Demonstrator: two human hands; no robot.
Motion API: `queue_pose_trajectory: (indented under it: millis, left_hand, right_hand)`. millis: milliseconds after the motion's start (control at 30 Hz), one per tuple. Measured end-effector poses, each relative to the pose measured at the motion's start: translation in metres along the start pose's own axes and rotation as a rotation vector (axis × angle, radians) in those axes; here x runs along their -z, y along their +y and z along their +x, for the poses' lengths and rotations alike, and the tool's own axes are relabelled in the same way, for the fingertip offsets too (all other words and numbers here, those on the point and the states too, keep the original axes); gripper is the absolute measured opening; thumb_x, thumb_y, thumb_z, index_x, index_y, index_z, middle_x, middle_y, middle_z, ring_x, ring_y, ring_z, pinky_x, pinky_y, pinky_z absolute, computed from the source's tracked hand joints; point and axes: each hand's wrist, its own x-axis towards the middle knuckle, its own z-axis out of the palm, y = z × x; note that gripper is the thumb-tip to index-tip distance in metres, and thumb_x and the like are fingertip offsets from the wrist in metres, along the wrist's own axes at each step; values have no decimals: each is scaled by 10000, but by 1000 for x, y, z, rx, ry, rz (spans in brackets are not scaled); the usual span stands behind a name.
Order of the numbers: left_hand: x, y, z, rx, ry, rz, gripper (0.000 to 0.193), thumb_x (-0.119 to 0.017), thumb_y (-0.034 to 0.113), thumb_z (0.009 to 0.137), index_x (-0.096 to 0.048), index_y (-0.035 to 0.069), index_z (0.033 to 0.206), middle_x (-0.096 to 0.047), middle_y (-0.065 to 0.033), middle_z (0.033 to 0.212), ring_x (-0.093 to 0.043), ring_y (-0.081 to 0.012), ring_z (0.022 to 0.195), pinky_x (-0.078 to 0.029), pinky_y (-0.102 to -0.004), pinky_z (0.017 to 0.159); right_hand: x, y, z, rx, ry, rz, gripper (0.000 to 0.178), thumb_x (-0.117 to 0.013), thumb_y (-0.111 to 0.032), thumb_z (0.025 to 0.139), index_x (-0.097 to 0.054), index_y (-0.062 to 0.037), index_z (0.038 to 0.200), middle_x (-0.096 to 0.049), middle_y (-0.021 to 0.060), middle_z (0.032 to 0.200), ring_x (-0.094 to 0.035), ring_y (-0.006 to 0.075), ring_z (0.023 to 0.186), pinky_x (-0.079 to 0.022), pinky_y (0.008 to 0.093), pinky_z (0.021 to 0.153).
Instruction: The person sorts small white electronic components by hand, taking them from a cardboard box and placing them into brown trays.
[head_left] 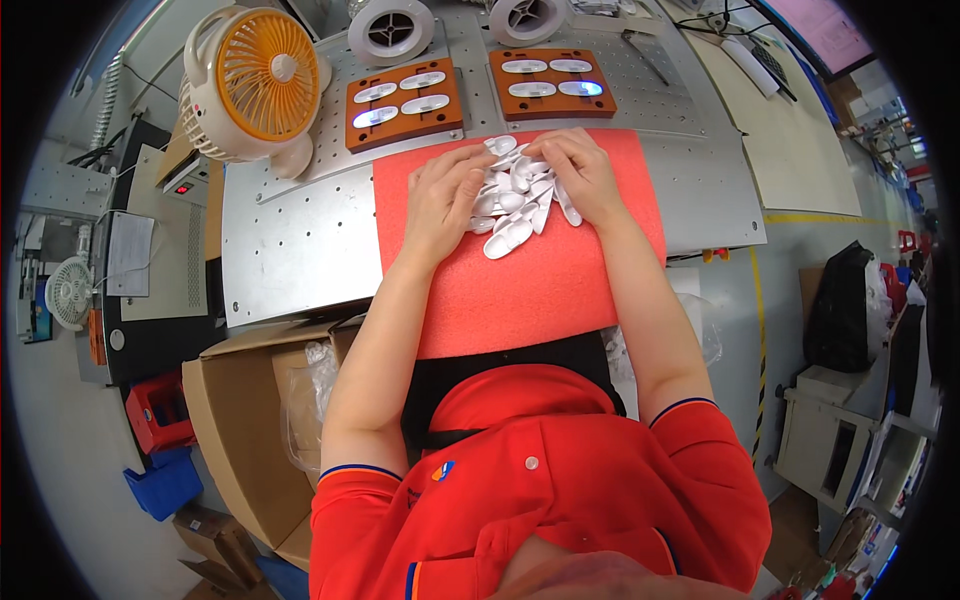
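Note:
A loose heap of white, oval, spoon-shaped plastic pieces (520,190) lies on a red foam sheet (520,300) in front of me. Cupped against the heap's left side is my left hand (447,192), its fingers slightly bent and reaching over the far left pieces. My right hand (580,172) curves round the far right side, with its fingers touching the upper pieces. Neither hand is visibly gripping a piece, though some fingertips are hidden. One piece (508,240) sticks out at the heap's near edge.
Beyond the foam, two orange-brown fixture blocks (405,104) (553,84) hold white oval pieces, some glowing blue. An orange and white fan (262,80) stands at the left on the perforated metal bench (290,230). An open cardboard box (240,430) is below left.

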Motion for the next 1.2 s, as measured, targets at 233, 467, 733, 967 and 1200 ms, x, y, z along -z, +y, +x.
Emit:
queue_pose_trajectory:
  millis: [233,467,733,967,1200]
  left_hand:
    - [-1,-2,0,-3,-6,-31,395,-414,394,995,-693,130,1090,-630,-55,1178,-549,-240,1097,-314,-397,967]
    - [1,2,1,-3,3,-3,410,-401,404,999,-693,129,1085,-629,-56,1177,-546,-238,1103,-313,-397,970]
    - [0,2,0,5,1,-15,401,-406,399,997,-695,134,1084,-630,-51,1174,-546,-236,1107,-313,-398,971]
    - [1,2,0,4,2,-6,389,-410,384,998,-694,134,1087,-632,-51,1172,-548,-235,1106,-314,-396,972]
    - [0,0,0,-5,2,-16,391,-407,381,1001,-694,129,1086,-636,-55,1165,-550,-236,1107,-315,-391,972]
  right_hand:
    - [1,0,0,25,-23,-32,255,-507,-184,950,-714,-41,906,-683,69,938,-570,207,933,-443,324,822]
    - [1,0,0,21,-28,-32,251,-511,-184,949,-715,-42,909,-685,70,941,-571,208,935,-443,331,826]
    - [0,1,0,16,-11,-13,242,-526,-201,938,-721,-61,901,-686,66,927,-575,220,921,-444,335,821]
    - [-1,0,0,6,8,4,232,-540,-209,924,-725,-76,883,-688,66,916,-581,233,905,-447,347,816]
    - [0,-1,0,-3,-5,0,237,-538,-214,928,-726,-76,883,-688,65,916,-581,233,916,-446,347,827]
